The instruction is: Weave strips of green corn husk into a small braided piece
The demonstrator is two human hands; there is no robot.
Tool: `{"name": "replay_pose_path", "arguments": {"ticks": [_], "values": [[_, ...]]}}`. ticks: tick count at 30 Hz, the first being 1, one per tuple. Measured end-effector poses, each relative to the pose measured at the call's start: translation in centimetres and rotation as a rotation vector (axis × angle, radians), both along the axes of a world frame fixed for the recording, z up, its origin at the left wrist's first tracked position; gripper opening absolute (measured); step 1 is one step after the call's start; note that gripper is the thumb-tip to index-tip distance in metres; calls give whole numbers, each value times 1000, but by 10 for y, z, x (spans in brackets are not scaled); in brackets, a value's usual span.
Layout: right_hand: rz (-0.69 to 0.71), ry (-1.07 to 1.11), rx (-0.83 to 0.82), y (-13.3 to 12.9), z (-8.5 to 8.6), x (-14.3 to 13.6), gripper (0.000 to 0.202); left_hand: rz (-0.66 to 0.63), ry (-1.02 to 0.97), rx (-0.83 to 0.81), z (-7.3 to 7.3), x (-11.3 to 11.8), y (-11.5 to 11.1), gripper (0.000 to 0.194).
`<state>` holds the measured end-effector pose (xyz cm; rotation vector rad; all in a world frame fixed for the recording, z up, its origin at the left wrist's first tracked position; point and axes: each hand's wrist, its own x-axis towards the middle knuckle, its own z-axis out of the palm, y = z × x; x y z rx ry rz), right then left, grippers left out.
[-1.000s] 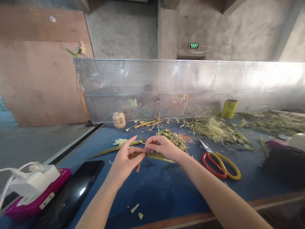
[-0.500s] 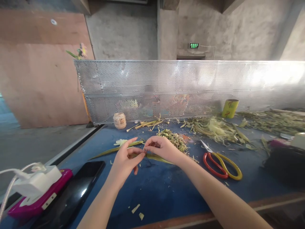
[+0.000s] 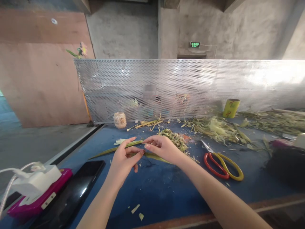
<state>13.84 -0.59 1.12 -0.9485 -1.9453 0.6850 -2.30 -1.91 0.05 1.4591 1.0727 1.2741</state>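
Over the middle of the blue table [image 3: 154, 194], my left hand [image 3: 125, 160] and my right hand [image 3: 164, 149] meet at the fingertips. The left thumb and a finger pinch together, and whatever is between them is too small to name. My right hand is also closed in a pinch just above, its contents hidden. Long green leaf strips [image 3: 105, 153] lie beneath and behind the hands. One strip [image 3: 158, 157] passes under the right hand. Beyond it sits a heap of small dried green bits [image 3: 175, 140].
Red-and-yellow-handled scissors [image 3: 222, 163] lie to the right. Husk strips [image 3: 214, 128], a yellow tube [image 3: 231, 108] and a pale wound roll [image 3: 119, 120] are along the perforated metal screen [image 3: 133, 76]. At left are a black phone [image 3: 76, 187] and a magenta power strip [image 3: 40, 197].
My right fingertips have lifted and shifted slightly from the left ones. My left hand is nearly still.
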Motion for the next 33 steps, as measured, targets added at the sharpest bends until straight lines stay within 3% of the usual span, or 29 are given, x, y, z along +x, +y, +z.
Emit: {"name": "replay_pose_path", "arguments": {"ticks": [10,19,26,33], "values": [[-116,-114,190,2,-6,-5,8,10,35,19,-2,-1,2,58],[-176,-443,640,-2,-5,-2,15,5,-4,-20,1,3,1,58],[-223,-617,815,-5,-5,-2,20,24,-129,-142,4,6,0,51],[-226,-604,925,-4,-9,1,19,-77,-223,-184,3,5,-2,78]]}}
